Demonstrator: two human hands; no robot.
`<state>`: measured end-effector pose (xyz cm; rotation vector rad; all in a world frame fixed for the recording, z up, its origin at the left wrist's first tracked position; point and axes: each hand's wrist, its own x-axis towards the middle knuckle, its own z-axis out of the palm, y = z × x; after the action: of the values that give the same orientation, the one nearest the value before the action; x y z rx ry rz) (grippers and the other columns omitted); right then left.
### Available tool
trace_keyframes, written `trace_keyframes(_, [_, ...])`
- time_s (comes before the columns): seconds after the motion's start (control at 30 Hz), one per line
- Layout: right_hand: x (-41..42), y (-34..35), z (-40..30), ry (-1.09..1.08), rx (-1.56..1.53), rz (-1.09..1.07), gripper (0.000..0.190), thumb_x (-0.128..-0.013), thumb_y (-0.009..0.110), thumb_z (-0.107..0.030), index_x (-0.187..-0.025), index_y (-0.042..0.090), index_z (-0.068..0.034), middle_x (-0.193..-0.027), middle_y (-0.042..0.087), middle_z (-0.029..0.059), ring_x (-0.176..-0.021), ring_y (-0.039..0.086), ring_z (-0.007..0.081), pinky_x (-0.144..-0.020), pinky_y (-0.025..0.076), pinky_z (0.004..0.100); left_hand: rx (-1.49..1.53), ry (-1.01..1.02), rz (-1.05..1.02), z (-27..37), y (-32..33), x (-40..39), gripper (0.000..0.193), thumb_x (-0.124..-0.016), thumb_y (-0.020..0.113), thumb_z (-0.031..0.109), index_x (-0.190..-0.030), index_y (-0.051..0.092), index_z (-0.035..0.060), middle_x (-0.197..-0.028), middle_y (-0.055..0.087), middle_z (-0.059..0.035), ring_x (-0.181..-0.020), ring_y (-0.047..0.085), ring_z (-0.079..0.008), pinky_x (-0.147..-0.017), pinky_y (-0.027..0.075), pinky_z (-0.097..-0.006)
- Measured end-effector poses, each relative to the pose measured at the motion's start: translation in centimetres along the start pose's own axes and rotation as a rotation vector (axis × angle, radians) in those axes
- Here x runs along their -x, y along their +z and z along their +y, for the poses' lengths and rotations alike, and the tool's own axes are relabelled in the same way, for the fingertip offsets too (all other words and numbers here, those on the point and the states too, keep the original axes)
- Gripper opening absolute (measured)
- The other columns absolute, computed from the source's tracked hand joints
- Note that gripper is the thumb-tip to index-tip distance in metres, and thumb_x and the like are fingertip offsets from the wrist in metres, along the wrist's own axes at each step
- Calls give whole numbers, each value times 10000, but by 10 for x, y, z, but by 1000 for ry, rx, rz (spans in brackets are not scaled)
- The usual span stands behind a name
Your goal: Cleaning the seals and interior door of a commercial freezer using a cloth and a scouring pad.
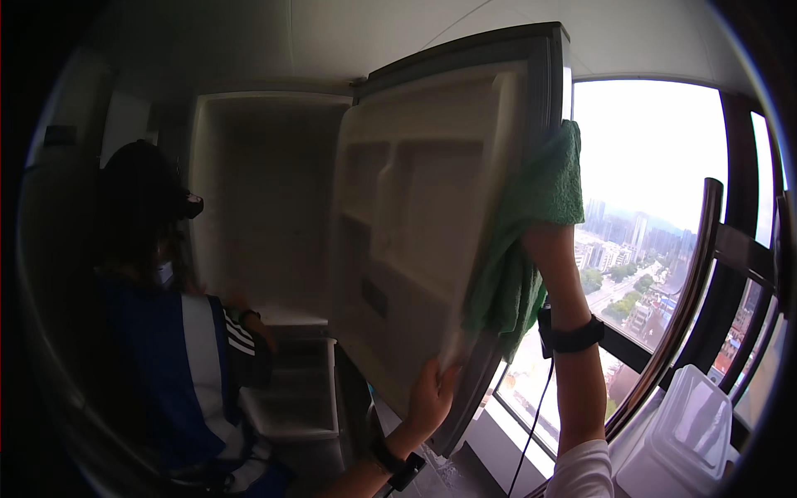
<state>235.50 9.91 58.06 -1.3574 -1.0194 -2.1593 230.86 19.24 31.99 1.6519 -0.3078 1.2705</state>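
A refrigerator door (429, 211) stands swung open before me, its pale moulded inner side with shelf recesses facing me. Low on that side, my left hand (433, 395) grips the inner liner's rim, thumb up. A green terry cloth (548, 174) is draped over the door's free edge and hangs down along it. My right hand (549, 246) is pressed against that edge with the cloth over it; its fingers are hidden under the fabric. Behind the door is the open upper refrigerator compartment (268, 199), dim inside, with an open lower compartment (292, 386) beneath.
A person (193, 373) in a dark cap and blue-and-white top stands at the left, one arm towards the compartments. Right of me are a window (647, 149), a metal handrail (697, 299) and a lidded white plastic bin (679, 429). A thin cable (534, 429) hangs from my right wrist.
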Motion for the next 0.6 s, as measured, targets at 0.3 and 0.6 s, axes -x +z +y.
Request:
trace_keyframes(0.3, [-94,62,82,273,511,-395,397,-751,449,-185,-1116,436,-29,-1158,416,173,-1034,432,310,-879,347,361,16,54,-93,-13,12,-19,268,-830,480,181,-1010,449,-15,-700,552,-170,-616,578,-296,-498,442,-310])
trace_keyframes(0.6, [116,14,3,352,-14,-407,260,-741,449,-19,-996,494,-7,-1005,506,145,-956,464,285,-850,354,355,143,-110,-212,-43,8,-20,379,-809,479,112,-1145,366,-21,-936,525,-232,-837,551,-333,-642,459,-343])
